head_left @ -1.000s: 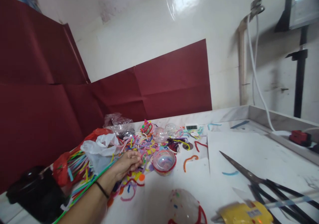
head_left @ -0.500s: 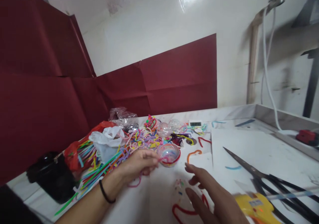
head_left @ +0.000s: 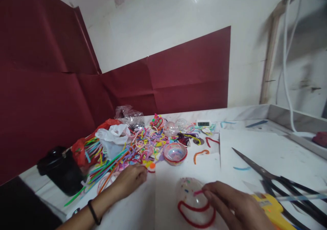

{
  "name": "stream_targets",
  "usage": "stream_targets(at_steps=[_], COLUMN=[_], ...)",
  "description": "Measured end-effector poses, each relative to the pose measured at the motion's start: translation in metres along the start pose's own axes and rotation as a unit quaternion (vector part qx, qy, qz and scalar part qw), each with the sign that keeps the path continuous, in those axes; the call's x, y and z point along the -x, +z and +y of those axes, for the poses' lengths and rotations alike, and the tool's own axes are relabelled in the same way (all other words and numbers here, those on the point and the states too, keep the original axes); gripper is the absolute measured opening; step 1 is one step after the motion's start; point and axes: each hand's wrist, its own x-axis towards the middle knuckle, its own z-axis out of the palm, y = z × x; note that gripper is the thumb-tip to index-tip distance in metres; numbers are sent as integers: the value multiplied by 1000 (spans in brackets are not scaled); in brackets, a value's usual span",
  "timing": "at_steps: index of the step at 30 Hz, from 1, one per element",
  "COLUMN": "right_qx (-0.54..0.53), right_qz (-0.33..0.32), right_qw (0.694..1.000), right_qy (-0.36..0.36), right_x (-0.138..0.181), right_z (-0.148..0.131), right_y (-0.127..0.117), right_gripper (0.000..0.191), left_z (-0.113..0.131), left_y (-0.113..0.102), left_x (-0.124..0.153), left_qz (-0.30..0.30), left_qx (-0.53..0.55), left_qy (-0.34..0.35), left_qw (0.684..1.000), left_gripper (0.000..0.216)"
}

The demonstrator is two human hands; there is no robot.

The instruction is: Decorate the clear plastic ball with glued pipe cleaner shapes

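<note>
My right hand (head_left: 235,206) lies on the white table at the bottom, its fingers closed in a pinch on a short pink pipe-cleaner piece (head_left: 198,192) on top of a clear plastic dome (head_left: 190,197) edged with a red pipe cleaner. My left hand (head_left: 129,179) rests at the near edge of a pile of coloured pipe-cleaner pieces (head_left: 145,146), fingers curled and touching the pieces; whether it holds one is hidden. A black band circles its wrist. A clear bowl with a red rim (head_left: 175,153) stands between the pile and the dome.
Large black-handled scissors (head_left: 270,179) and a yellow glue gun (head_left: 272,208) lie at the right on white paper. A black pot (head_left: 61,170) stands at the left edge. Plastic bags (head_left: 112,139), clear balls (head_left: 170,127) and a small digital display (head_left: 203,123) sit at the back.
My right hand has come down onto the clear dome and pinched a pink piece. My left hand has drawn back from the bowl toward me. The view has tilted down a little.
</note>
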Motion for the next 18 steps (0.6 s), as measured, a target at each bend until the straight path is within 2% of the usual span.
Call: stream_targets(at_steps=[4,8,13,18], right_qx=[81,145,181,165], right_qz=[-51,-109,-102,-74], right_qw=[994,979,977,982], right_qy=[56,95,47,-58], right_x=[-16,-41,-62,-58], right_z=[12,14,6,-20], right_y=[-7,-5,-1,17], right_gripper=[22,24,25,33], left_z=[-40,-51,-31,15], left_y=[7,16,9,14], left_x=[9,10,6,8], left_qz=[27,25,13,-88], left_qx=[-74,-65,44,202], left_qy=[-31,-22,-14,-11], left_qw=[996,997,999,975], left_gripper=[8,14,17,23])
